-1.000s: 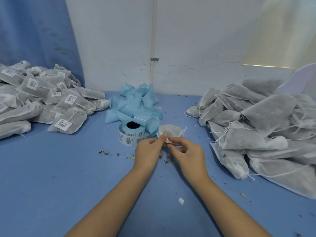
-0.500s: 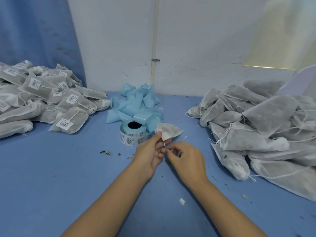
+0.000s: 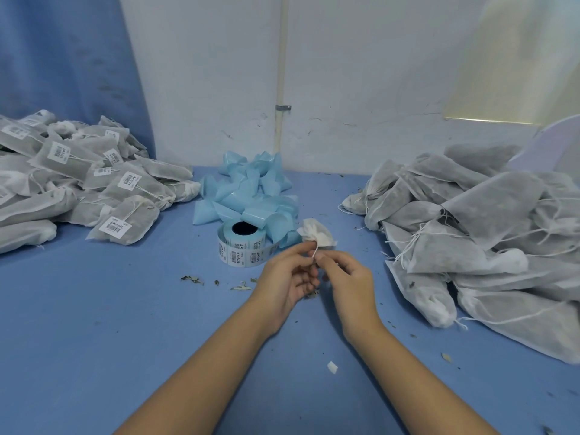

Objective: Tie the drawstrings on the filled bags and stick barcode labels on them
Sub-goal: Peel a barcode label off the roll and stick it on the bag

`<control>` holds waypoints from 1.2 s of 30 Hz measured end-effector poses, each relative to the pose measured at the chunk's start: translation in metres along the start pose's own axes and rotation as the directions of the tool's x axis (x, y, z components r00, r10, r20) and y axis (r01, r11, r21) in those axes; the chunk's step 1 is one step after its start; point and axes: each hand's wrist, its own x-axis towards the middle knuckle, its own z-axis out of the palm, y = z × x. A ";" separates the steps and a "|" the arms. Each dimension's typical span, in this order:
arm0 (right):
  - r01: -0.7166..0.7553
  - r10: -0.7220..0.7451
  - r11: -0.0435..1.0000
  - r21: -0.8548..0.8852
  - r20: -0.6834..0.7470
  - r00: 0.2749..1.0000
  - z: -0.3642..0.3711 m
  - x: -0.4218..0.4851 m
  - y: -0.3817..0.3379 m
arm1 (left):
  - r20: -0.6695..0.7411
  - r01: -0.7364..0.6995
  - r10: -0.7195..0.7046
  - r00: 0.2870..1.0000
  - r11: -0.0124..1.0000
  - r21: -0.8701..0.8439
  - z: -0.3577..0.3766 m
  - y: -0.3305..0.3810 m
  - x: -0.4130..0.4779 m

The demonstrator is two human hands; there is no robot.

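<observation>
A small white drawstring bag (image 3: 317, 235) hangs bunched at its neck just above my two hands in the middle of the blue table (image 3: 94, 309). My left hand (image 3: 284, 279) and my right hand (image 3: 343, 279) both pinch its white drawstring (image 3: 314, 252) between fingertips, close together. A roll of barcode labels (image 3: 241, 244) on blue backing stands just left of the bag. Unlabelled filled bags (image 3: 470, 233) lie piled at the right. Tied, labelled bags (image 3: 78, 189) are heaped at the left.
Peeled blue backing scraps (image 3: 248, 193) are piled behind the roll against the white wall. Dried leaf bits (image 3: 193, 279) and a white paper scrap (image 3: 332, 367) litter the table. A blue curtain (image 3: 62, 58) hangs at the back left.
The small bag has been lifted off the table and bunched tighter at its neck. Both hands have shifted slightly to the right, still pinching the string.
</observation>
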 end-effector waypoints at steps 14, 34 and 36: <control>-0.240 0.295 0.892 0.383 -0.091 0.951 -0.007 0.009 -0.001 | 0.012 -0.011 0.008 1.000 0.958 0.286 0.016 -0.005 0.001; 0.016 -0.023 0.974 -0.227 -0.030 0.999 -0.011 0.012 0.009 | 0.257 -0.279 0.606 0.753 -0.060 0.959 -0.021 -0.005 -0.001; 0.119 -0.138 0.859 -0.498 -0.001 0.990 -0.013 0.010 0.010 | 0.312 -0.331 0.653 0.690 -0.099 0.939 -0.013 -0.003 -0.007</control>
